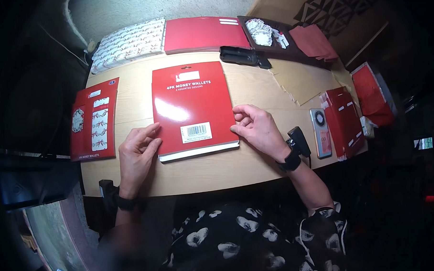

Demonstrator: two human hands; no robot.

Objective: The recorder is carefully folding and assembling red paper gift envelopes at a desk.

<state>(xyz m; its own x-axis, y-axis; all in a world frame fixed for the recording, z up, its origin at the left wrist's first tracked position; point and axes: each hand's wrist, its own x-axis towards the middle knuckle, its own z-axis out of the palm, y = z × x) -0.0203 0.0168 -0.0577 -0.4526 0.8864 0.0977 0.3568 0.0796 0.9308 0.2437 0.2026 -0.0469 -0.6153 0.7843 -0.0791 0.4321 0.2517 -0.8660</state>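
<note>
A glossy red cardboard pack [192, 107] lies in front of me, with a hanging slot at its top edge. It bears printing and a white barcode patch [196, 132]. A white layer [199, 151] sticks out beneath its near edge. My left hand [138, 152] pinches the pack's left edge near the lower corner, thumb and fingers close together. Opposite it, my right hand [256, 128] has its thumb and fingertips at the right edge. Both wrists wear black straps with small devices.
Patterned sheets [127, 43] and red cards [204, 33] are stacked along the back. A dark tray [271, 47] holds white cut-outs. At left lies another red pack [94, 122]. A black case [239, 56], yellowish sheets [297, 82], a phone [320, 133] and upright red packs [345, 124] occupy the right.
</note>
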